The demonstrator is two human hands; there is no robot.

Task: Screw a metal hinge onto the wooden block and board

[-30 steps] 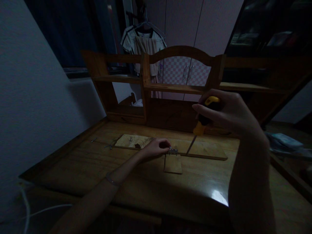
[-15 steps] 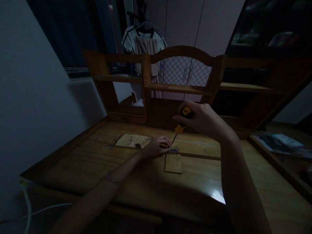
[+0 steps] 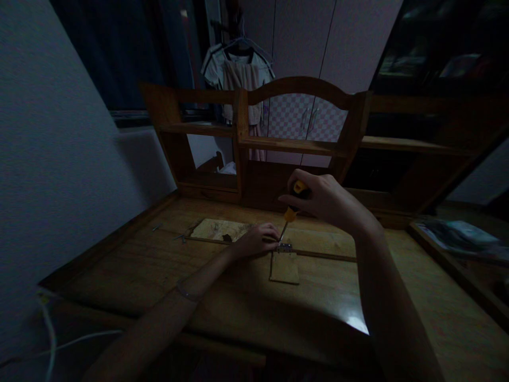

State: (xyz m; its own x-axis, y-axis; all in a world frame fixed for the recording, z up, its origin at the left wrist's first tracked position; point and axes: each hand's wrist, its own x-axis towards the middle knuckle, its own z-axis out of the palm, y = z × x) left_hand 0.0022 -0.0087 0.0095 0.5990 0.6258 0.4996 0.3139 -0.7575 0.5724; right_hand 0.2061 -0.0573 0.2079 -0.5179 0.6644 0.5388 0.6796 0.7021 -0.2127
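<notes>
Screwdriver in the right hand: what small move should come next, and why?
Probably a gentle turn of the screwdriver: the right hand grips it, and it slants down toward the metal hinge, close beside the left hand.

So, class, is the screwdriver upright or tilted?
The screwdriver is tilted: its handle, in the right hand, sits farther right in the picture than its lower end, near the left hand.

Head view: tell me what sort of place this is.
Probably a room at home, perhaps a bedroom: it has hanging clothes, a dark curtain and a wooden desk.
</notes>
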